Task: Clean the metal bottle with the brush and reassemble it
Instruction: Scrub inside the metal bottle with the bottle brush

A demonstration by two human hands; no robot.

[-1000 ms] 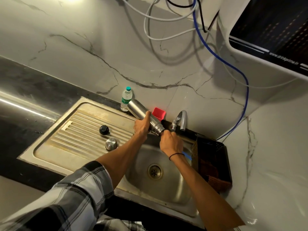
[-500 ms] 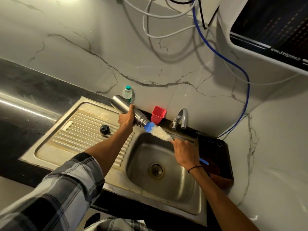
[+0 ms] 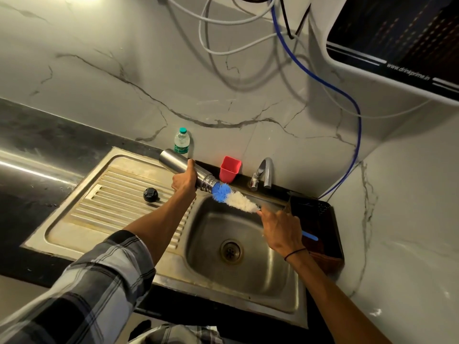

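Head view: left hand (image 3: 184, 182) wraps the metal bottle (image 3: 185, 169), held tilted above the sink (image 3: 248, 247), mouth toward the tap (image 3: 262, 173). Right hand (image 3: 282, 228) grips the bottle brush (image 3: 234, 198), blue tip at the mouth. Misaligned, the bristles may splay outside. The black cap (image 3: 150, 195) on the sink's drainboard could roll.

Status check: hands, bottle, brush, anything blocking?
Left hand grips bottle, tilted over sink. Right hand grips brush; blue tip at bottle mouth. Black cap off on drainboard. Nothing blocking.
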